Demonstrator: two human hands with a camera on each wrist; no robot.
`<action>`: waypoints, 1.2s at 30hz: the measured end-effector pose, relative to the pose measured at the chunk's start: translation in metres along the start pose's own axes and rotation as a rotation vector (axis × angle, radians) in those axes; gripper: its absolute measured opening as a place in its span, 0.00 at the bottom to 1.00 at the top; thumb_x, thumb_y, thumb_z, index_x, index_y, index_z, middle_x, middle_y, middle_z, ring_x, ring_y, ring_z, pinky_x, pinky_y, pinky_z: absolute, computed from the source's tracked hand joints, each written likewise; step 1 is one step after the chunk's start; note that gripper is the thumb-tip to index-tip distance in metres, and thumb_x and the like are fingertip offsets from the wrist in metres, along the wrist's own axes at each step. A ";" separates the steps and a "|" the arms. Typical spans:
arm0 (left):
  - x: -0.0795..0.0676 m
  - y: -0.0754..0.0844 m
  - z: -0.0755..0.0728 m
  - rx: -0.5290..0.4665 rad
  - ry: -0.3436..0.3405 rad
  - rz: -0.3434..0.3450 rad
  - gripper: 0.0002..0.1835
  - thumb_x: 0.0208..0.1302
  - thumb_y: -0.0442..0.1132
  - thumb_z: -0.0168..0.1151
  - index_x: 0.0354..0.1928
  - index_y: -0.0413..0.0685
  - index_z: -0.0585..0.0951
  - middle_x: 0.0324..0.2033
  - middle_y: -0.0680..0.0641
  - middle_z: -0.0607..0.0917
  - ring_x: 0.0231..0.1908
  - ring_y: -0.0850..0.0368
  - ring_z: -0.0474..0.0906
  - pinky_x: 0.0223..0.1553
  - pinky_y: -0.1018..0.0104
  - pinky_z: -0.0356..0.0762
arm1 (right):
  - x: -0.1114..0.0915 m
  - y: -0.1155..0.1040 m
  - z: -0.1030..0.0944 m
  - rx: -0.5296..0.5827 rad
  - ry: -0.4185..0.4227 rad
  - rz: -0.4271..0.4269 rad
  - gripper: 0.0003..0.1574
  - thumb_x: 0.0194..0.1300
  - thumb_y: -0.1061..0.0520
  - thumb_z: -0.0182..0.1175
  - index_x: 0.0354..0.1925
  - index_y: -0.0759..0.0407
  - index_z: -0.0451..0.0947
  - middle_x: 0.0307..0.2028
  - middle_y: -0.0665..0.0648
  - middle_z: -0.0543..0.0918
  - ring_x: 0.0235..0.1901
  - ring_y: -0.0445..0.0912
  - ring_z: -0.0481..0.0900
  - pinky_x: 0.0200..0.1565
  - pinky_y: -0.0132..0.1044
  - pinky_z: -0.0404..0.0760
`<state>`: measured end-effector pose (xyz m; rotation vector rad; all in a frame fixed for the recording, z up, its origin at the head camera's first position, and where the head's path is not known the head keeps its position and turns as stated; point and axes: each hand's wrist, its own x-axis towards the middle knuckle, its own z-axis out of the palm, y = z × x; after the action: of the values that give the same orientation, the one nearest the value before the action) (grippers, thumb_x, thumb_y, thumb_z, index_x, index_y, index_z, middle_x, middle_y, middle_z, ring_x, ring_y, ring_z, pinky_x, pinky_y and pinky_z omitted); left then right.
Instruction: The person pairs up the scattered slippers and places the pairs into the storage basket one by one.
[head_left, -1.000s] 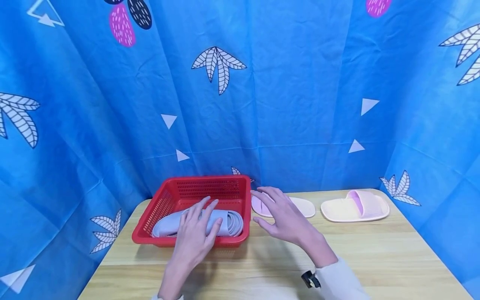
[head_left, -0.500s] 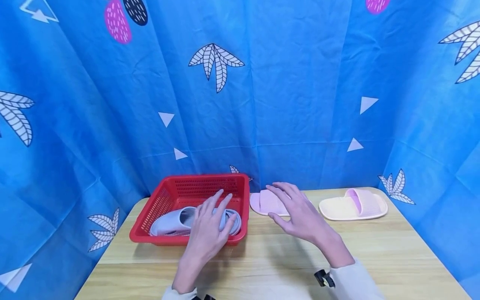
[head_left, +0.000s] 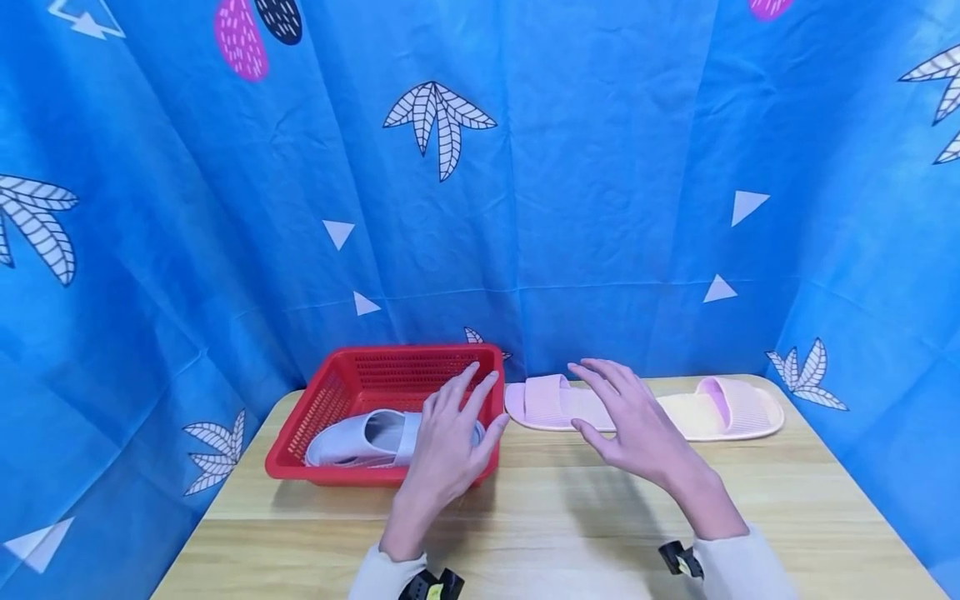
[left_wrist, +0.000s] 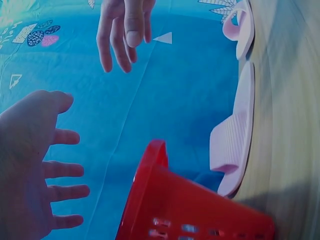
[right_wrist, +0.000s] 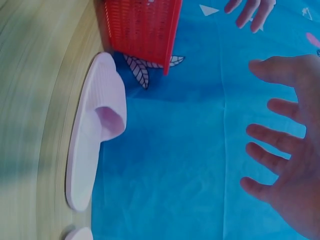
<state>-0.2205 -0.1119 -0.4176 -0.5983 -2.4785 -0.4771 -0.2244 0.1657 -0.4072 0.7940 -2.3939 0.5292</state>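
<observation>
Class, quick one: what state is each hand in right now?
Left hand: open, fingers spread, holding nothing.
Right hand: open, fingers spread, holding nothing.

Curtained-off tabletop booth, looks staged; can't tell if it sits in a home, lab or studio. Evidence: blue leaf-print curtain [head_left: 600,183] behind the red basket [head_left: 337,475], wrapping round to its left and right. Light wood-grain surface [head_left: 555,512] under the basket, rounded far corners. Household goods: grey slipper [head_left: 341,442] inside it, pink slippers [head_left: 750,410] to its right.
</observation>
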 end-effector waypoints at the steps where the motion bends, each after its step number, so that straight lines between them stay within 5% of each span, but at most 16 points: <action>1: 0.002 0.002 0.002 0.000 -0.003 0.008 0.39 0.58 0.63 0.58 0.71 0.67 0.59 0.70 0.52 0.58 0.66 0.53 0.56 0.59 0.45 0.62 | -0.002 0.002 -0.001 -0.002 0.005 -0.001 0.46 0.55 0.45 0.66 0.69 0.46 0.61 0.64 0.55 0.67 0.64 0.53 0.62 0.59 0.57 0.63; 16: 0.021 0.024 0.026 0.001 -0.038 0.041 0.35 0.62 0.64 0.51 0.71 0.68 0.60 0.71 0.52 0.57 0.68 0.53 0.53 0.61 0.46 0.59 | -0.019 0.026 -0.022 -0.034 -0.022 0.071 0.48 0.54 0.47 0.67 0.70 0.44 0.58 0.66 0.56 0.65 0.64 0.55 0.60 0.56 0.60 0.66; 36: 0.039 0.042 0.038 -0.021 -0.044 0.060 0.34 0.64 0.66 0.47 0.71 0.69 0.59 0.71 0.50 0.57 0.68 0.50 0.54 0.62 0.45 0.58 | -0.046 0.063 -0.045 -0.095 0.011 0.078 0.50 0.50 0.46 0.69 0.70 0.47 0.60 0.64 0.58 0.66 0.63 0.57 0.62 0.56 0.61 0.63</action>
<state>-0.2445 -0.0477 -0.4162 -0.6970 -2.4916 -0.4721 -0.2166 0.2554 -0.4133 0.6570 -2.4276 0.4457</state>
